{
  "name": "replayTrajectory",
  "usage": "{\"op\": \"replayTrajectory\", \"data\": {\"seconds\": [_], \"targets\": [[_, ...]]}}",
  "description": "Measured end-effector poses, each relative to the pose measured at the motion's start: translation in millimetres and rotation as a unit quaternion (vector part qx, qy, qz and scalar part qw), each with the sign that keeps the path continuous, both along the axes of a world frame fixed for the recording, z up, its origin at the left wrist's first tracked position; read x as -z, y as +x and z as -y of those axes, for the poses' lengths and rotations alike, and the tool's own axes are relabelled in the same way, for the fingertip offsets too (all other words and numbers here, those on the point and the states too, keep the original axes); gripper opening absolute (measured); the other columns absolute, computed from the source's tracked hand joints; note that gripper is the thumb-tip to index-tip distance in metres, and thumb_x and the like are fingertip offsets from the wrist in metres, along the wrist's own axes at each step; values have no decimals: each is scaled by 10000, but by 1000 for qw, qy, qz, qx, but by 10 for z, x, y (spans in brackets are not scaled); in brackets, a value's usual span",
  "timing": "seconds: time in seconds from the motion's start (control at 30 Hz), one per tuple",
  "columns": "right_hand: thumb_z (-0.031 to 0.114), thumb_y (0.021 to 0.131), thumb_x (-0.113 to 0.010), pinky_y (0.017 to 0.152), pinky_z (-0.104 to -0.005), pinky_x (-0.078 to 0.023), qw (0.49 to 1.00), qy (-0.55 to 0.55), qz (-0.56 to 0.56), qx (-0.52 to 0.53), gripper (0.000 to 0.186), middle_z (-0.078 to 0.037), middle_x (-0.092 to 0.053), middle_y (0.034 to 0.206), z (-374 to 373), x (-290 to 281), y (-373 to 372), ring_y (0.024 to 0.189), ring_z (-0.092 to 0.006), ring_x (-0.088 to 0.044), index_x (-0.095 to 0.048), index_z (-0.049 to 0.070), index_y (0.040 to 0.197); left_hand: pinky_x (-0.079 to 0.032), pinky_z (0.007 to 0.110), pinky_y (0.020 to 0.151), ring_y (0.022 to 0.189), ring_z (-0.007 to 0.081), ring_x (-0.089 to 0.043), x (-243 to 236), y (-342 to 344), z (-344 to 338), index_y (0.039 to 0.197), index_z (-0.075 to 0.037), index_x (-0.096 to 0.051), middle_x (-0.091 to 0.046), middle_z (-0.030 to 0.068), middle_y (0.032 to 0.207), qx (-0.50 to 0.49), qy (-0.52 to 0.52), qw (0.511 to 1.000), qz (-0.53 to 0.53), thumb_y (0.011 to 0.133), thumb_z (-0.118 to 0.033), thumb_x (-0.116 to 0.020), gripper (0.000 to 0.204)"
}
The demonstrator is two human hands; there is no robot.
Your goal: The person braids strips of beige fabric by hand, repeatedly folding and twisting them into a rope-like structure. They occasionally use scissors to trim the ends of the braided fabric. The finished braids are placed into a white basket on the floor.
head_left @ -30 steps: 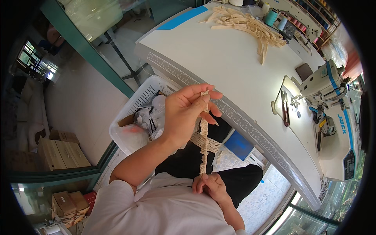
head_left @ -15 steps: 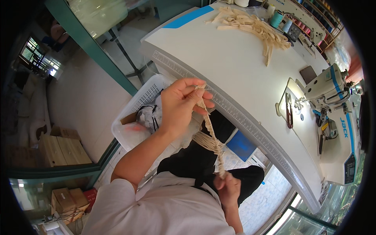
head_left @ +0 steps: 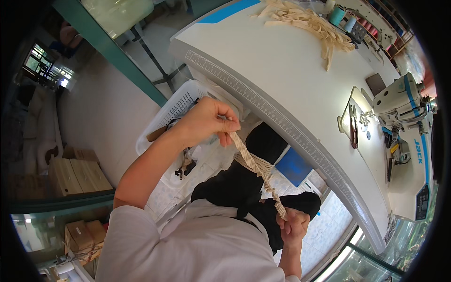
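Observation:
My left hand point(head_left: 210, 121), raised above my lap, has its fingers closed on the upper end of a gathered cream fabric strip point(head_left: 272, 190). The strip runs diagonally down to my right hand point(head_left: 293, 223), whose curled fingers grip its lower end. Behind the strip, cream bands point(head_left: 242, 160) lie across the black trousers on my leg point(head_left: 218, 185). Past my left hand is the grey table edge with a printed ruler point(head_left: 256, 98).
A white basket point(head_left: 188, 87) with bags sits left of the table. The table holds a pile of cream strips point(head_left: 310, 23), thread cones point(head_left: 336, 16), a sewing machine point(head_left: 394, 108), dark snips point(head_left: 353, 127) and a phone point(head_left: 376, 83). Glass panels and boxes point(head_left: 80, 235) stand leftward.
My left hand has moved left and turned, and my right hand has moved right. The strip between them now slants more diagonally and appears stretched longer.

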State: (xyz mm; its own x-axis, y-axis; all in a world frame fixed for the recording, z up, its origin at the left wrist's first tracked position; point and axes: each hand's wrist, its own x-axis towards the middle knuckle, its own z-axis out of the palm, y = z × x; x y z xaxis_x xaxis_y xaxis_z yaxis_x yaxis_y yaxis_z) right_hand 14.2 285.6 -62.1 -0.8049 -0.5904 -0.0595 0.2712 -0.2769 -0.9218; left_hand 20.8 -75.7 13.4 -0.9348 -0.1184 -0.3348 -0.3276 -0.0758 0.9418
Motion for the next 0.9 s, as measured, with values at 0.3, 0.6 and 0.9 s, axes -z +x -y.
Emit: {"op": "replayTrajectory", "data": {"seconds": [0.3, 0.6, 0.9], "targets": [[186, 958, -522, 455, -296, -320, 999, 31, -14, -12, 555, -109, -489, 501, 27, -4, 40, 475, -168, -441, -415, 9, 443, -529, 263, 442, 536, 171, -650, 176, 111, 93, 880, 63, -611, -643, 118, 717, 42, 15, 998, 33, 901, -28, -622, 94], [202, 969, -528, 445, -280, -315, 988, 139, -48, -48, 551, -104, -509, 532, 153, -66, 117, 474, -138, -437, -439, -5, 465, -524, 276, 445, 552, 185, -664, 446, 181, 148, 846, 52, -606, -638, 120, 698, -58, -35, 997, 30, 911, -28, -599, 103], [263, 961, -554, 415, -289, -274, 997, 40, -16, 70, 599, -39, -371, 450, -253, -117, -53, 422, -142, -383, -344, 62, 438, -496, 290, 536, 594, 206, -613, -201, 532, -315, 871, 32, -628, -621, 127, 703, -2, 172, 964, -204, 968, -192, -552, 256]]}}
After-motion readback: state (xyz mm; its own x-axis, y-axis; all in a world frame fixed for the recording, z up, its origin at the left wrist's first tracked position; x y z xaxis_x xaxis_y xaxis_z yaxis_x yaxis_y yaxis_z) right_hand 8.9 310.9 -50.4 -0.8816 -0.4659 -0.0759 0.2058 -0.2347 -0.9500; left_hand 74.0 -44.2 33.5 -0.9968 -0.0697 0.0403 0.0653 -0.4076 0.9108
